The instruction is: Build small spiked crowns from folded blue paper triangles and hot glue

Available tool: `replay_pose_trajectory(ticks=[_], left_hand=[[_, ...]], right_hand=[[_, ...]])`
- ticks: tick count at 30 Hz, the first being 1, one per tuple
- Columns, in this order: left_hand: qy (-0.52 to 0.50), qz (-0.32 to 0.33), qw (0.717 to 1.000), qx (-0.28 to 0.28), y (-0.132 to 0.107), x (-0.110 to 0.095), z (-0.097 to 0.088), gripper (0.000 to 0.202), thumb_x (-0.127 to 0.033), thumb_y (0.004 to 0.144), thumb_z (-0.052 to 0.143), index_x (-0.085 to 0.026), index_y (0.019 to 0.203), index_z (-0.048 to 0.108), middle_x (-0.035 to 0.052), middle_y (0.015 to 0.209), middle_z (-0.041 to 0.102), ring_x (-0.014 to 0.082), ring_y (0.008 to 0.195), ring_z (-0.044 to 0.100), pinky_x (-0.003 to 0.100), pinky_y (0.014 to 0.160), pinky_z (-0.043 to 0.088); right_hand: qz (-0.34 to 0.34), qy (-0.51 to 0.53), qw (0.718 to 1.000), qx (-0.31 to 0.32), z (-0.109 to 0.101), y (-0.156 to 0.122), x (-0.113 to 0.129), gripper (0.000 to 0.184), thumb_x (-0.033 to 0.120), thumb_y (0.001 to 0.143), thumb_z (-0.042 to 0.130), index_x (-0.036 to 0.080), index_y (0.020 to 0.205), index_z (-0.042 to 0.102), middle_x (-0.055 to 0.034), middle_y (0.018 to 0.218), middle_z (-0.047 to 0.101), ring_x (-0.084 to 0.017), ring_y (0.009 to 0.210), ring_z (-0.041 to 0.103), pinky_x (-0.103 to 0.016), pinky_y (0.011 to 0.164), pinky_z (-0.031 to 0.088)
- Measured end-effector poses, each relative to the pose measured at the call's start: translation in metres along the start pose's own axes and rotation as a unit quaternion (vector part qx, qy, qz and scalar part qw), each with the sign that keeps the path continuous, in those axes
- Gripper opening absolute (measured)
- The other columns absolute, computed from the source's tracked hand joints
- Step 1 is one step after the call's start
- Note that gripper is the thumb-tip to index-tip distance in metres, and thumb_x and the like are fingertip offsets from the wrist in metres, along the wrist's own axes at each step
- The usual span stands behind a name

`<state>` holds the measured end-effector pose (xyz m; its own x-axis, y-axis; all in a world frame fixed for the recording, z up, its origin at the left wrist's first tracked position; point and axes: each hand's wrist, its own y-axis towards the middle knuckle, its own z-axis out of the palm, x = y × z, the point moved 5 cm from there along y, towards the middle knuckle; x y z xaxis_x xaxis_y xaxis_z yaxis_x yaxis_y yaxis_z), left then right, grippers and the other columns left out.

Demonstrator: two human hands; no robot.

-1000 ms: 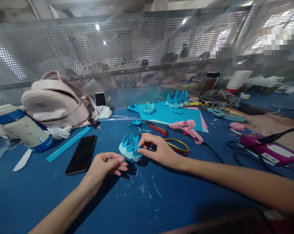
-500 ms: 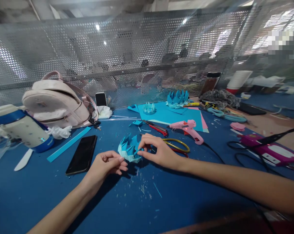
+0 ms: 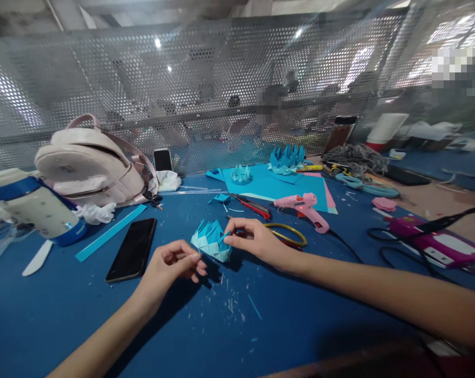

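A ring of folded paper petals (image 3: 210, 240), pale blue outside and deeper blue at the tips, is tilted over the blue table with its side toward me. My right hand (image 3: 253, 241) pinches one pointed petal on its right edge between thumb and forefinger. At the lower left, my left hand (image 3: 178, 262) sits just beside the ring. Its thumb and forefinger are pressed together and the other fingers curl loosely. What they hold, if anything, is too small to make out. Behind the ring lies a small folded blue paper piece (image 3: 220, 198).
A pink glue gun (image 3: 303, 208), a red cutter (image 3: 255, 208) and yellow-handled pliers (image 3: 287, 233) lie by my right hand. Further back, two paper rings stand on blue sheets (image 3: 257, 185). To the left are a phone (image 3: 132, 249), a blue strip (image 3: 111, 233) and a backpack (image 3: 88, 163).
The paper ring has tipped up, so its outer side now faces me. My left fingertips have come away from its lower left edge; my right hand still pinches it.
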<state>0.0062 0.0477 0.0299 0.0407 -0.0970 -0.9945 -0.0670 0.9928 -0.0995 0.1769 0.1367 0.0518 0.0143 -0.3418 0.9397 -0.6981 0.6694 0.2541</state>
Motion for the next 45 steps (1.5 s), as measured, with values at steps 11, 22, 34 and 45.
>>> replay_pose_trajectory(ticks=[11,22,34,45], left_hand=[[-0.054,-0.043,0.996,-0.065,0.001,0.008,-0.001,0.031,-0.037,0.063,0.086,-0.013,0.076,0.072,0.0063,0.067,0.075,0.0154,0.059,0.069,0.023,0.057,0.055],[-0.106,-0.047,0.992,-0.048,0.002,0.015,-0.001,0.033,-0.039,0.063,0.087,-0.014,0.075,0.070,0.0043,0.070,0.074,0.0135,0.060,0.068,0.020,0.057,0.054],[-0.109,-0.023,0.993,-0.032,-0.004,0.005,0.006,0.031,-0.037,0.068,0.084,-0.014,0.065,0.063,0.0011,0.065,0.067,0.0105,0.057,0.061,0.019,0.052,0.051],[-0.102,-0.010,0.994,-0.027,-0.004,0.002,0.006,0.034,-0.039,0.066,0.084,-0.015,0.064,0.061,-0.0008,0.062,0.065,0.0090,0.051,0.058,0.020,0.051,0.050]], right_hand=[[0.004,-0.006,1.000,-0.004,0.001,0.000,-0.003,0.033,0.047,0.080,0.070,0.017,0.074,0.058,0.0022,0.070,0.049,-0.012,0.065,0.044,-0.025,0.058,0.035],[-0.041,-0.054,0.998,-0.010,0.002,-0.004,0.006,0.026,0.040,0.083,0.069,0.017,0.076,0.060,0.0019,0.072,0.052,-0.011,0.064,0.046,-0.026,0.060,0.038],[-0.014,-0.021,1.000,-0.007,0.003,-0.003,-0.002,0.029,0.044,0.082,0.069,0.018,0.075,0.058,0.0024,0.071,0.050,-0.012,0.064,0.045,-0.025,0.059,0.036],[0.015,0.039,0.999,-0.006,0.006,-0.001,-0.006,0.031,0.044,0.078,0.073,0.017,0.074,0.058,0.0029,0.071,0.047,-0.012,0.066,0.044,-0.026,0.061,0.034]])
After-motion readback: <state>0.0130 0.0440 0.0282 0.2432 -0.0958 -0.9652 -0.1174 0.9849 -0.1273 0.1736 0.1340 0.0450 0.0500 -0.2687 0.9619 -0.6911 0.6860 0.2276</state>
